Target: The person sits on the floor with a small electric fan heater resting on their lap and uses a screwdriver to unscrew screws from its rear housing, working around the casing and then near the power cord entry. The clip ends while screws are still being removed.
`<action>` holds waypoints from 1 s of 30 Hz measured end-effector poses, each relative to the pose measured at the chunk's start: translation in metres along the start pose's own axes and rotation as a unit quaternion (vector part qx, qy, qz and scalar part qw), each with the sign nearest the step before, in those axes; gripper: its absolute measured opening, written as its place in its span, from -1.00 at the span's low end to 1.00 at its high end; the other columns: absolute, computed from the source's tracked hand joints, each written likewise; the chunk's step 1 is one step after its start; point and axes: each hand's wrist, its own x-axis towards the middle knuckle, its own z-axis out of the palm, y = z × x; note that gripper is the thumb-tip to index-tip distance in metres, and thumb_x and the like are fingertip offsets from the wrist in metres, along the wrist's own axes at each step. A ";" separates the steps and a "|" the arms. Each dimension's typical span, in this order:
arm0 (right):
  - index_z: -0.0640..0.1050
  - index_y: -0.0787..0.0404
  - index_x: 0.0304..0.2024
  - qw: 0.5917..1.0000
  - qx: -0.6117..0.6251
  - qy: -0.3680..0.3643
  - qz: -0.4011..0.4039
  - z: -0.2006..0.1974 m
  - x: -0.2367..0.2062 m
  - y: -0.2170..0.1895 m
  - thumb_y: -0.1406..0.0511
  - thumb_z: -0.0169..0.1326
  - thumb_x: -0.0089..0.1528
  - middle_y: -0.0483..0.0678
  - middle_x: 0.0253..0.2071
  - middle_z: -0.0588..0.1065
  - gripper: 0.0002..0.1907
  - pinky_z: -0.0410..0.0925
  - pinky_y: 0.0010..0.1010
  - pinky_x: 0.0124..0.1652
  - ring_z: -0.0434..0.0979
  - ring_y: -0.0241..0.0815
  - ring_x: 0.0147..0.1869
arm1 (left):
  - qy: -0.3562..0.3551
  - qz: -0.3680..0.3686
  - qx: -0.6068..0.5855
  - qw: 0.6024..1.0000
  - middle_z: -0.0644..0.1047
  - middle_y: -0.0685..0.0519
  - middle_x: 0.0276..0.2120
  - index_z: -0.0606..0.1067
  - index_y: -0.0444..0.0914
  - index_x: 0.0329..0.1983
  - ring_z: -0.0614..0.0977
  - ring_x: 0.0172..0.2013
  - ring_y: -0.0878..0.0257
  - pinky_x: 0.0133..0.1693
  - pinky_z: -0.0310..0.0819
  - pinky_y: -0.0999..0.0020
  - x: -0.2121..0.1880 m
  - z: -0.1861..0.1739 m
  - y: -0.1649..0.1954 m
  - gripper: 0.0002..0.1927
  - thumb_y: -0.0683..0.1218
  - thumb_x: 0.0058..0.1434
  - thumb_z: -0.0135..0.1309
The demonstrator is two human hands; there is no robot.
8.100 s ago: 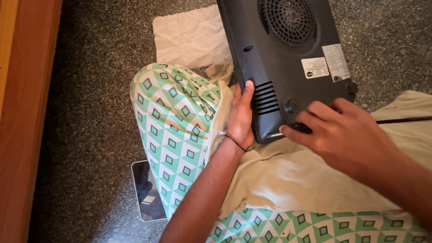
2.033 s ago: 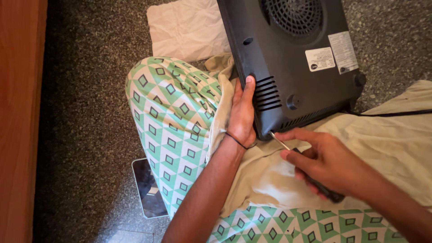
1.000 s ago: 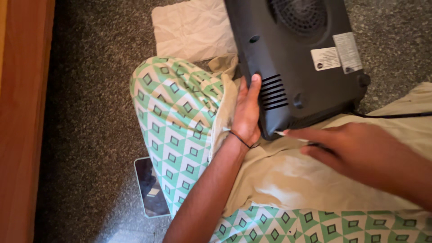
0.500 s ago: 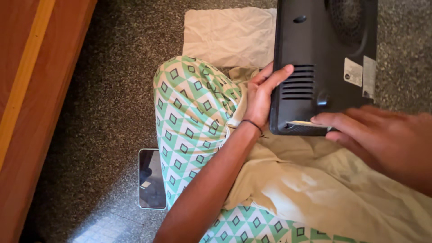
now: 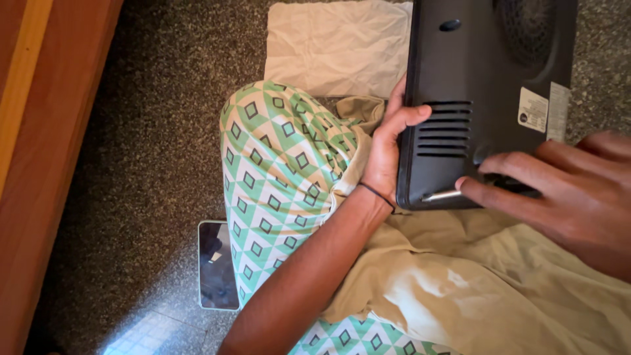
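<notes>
Nearest, one beige cloth (image 5: 460, 289) lies over the lap. Above it, the right hand (image 5: 565, 190) pinches one thin metal tool (image 5: 442, 195), its tip at the near edge of one black appliance (image 5: 486, 85) turned underside up. The left hand (image 5: 384, 158) clamps that appliance's left edge, seemingly to steady it. One phone (image 5: 218, 265) lies on the speckled floor (image 5: 164, 118); farther off, one pale folded cloth (image 5: 335, 46).
</notes>
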 end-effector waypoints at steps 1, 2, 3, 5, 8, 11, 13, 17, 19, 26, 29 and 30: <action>0.50 -0.32 0.24 1.000 -0.001 -0.004 0.000 0.000 0.000 0.000 0.17 0.07 -0.08 -0.32 0.06 0.48 -0.24 0.35 -0.34 -0.35 0.56 -0.37 -0.15 | -0.024 0.008 -0.008 1.000 0.56 0.05 0.05 0.30 -0.05 0.45 0.64 -0.03 0.21 0.02 0.57 0.27 -0.001 0.000 -0.001 -0.31 -0.16 0.19 0.00; 0.50 -0.33 0.25 1.000 -0.001 -0.008 0.000 -0.001 0.001 0.000 0.17 0.07 -0.08 -0.32 0.06 0.48 -0.24 0.35 -0.35 -0.34 0.57 -0.38 -0.14 | -0.041 0.002 -0.002 0.999 0.56 0.02 0.03 0.32 -0.08 0.43 0.63 -0.06 0.18 0.00 0.57 0.23 0.000 0.000 0.000 -0.36 -0.14 0.23 0.01; 0.48 -0.35 0.27 1.000 -0.002 -0.026 0.004 -0.002 0.001 0.000 0.17 0.07 -0.06 -0.34 0.08 0.47 -0.23 0.35 -0.35 -0.34 0.57 -0.39 -0.13 | -0.057 -0.005 0.005 0.998 0.56 -0.01 0.00 0.35 -0.11 0.40 0.63 -0.09 0.15 -0.02 0.56 0.19 0.000 -0.001 0.000 -0.41 -0.11 0.26 0.02; 0.49 -0.36 0.27 0.999 0.015 -0.029 0.013 -0.006 -0.001 -0.001 0.18 0.08 -0.05 -0.34 0.08 0.47 -0.24 0.37 -0.34 -0.34 0.58 -0.38 -0.14 | -0.084 -0.061 -0.028 0.994 0.57 -0.09 -0.03 0.39 -0.23 0.33 0.63 -0.12 0.09 -0.02 0.56 0.14 -0.001 -0.005 0.003 -0.50 -0.04 0.33 0.03; 0.54 -0.32 0.22 0.997 0.075 0.016 0.029 -0.017 -0.008 -0.001 0.19 0.12 -0.08 -0.32 0.05 0.51 -0.26 0.39 -0.30 -0.36 0.60 -0.33 -0.20 | -0.105 -0.159 -0.098 0.977 0.60 -0.17 -0.03 0.46 -0.41 0.20 0.66 -0.10 0.02 0.04 0.56 0.14 -0.004 -0.004 0.008 -0.50 0.07 0.39 0.03; 0.57 -0.25 0.18 0.987 0.140 0.074 0.024 -0.032 -0.017 0.000 0.21 0.15 -0.06 -0.28 0.00 0.54 -0.31 0.41 -0.26 -0.37 0.61 -0.29 -0.25 | -0.095 -0.149 -0.081 0.981 0.61 -0.16 -0.02 0.49 -0.39 0.16 0.66 -0.07 0.03 0.08 0.56 0.15 -0.016 0.001 0.020 -0.47 0.13 0.37 0.04; 0.58 -0.19 0.13 0.978 0.160 0.132 0.009 -0.042 -0.022 -0.003 0.20 0.15 -0.04 -0.24 -0.07 0.56 -0.38 0.39 -0.25 -0.38 0.60 -0.25 -0.27 | -0.092 -0.136 -0.076 0.983 0.61 -0.16 -0.01 0.49 -0.39 0.18 0.66 -0.06 0.01 0.08 0.55 0.13 -0.027 0.003 0.029 -0.47 0.14 0.38 0.04; 0.60 -0.24 0.18 0.986 0.126 0.106 -0.016 -0.054 -0.033 -0.023 0.15 0.14 -0.03 -0.19 -0.06 0.58 -0.34 0.45 -0.30 -0.33 0.65 -0.24 -0.18 | -0.070 -0.133 -0.069 0.986 0.62 -0.18 -0.01 0.50 -0.41 0.15 0.66 -0.05 0.00 0.10 0.54 0.13 -0.054 -0.001 0.041 -0.46 0.11 0.31 0.01; 0.62 -0.29 0.19 0.986 0.148 0.076 -0.004 -0.055 -0.037 -0.034 0.15 0.16 0.00 -0.22 -0.02 0.58 -0.36 0.44 -0.30 -0.32 0.65 -0.29 -0.19 | -0.055 -0.110 -0.087 0.989 0.63 -0.19 -0.02 0.51 -0.42 0.14 0.66 -0.06 -0.01 0.10 0.54 0.12 -0.062 -0.006 0.047 -0.48 0.08 0.33 0.00; 0.64 -0.14 0.14 0.954 0.243 0.172 -0.033 -0.065 -0.034 -0.048 0.13 0.22 0.09 -0.19 -0.11 0.61 -0.48 0.44 -0.40 -0.35 0.66 -0.31 -0.23 | -0.073 -0.146 -0.054 0.985 0.64 -0.22 -0.09 0.53 -0.47 0.06 0.69 -0.14 -0.02 0.04 0.56 0.12 -0.070 -0.019 0.076 -0.48 0.08 0.32 -0.03; 0.65 -0.10 0.12 0.952 0.228 0.204 -0.029 -0.072 -0.020 -0.052 0.20 0.23 0.08 -0.08 -0.14 0.60 -0.49 0.46 -0.37 -0.37 0.64 -0.26 -0.29 | -0.080 -0.177 -0.041 0.980 0.64 -0.21 -0.10 0.53 -0.46 0.06 0.69 -0.16 -0.01 0.02 0.57 0.13 -0.062 -0.020 0.070 -0.51 0.07 0.34 -0.03; 0.65 -0.08 0.13 0.952 0.223 0.209 -0.029 -0.076 -0.017 -0.053 0.24 0.22 0.06 -0.04 -0.15 0.60 -0.47 0.47 -0.37 -0.37 0.64 -0.25 -0.30 | -0.079 -0.176 -0.040 0.980 0.64 -0.21 -0.10 0.52 -0.46 0.06 0.69 -0.16 0.00 0.01 0.57 0.14 -0.058 -0.021 0.068 -0.51 0.07 0.35 -0.02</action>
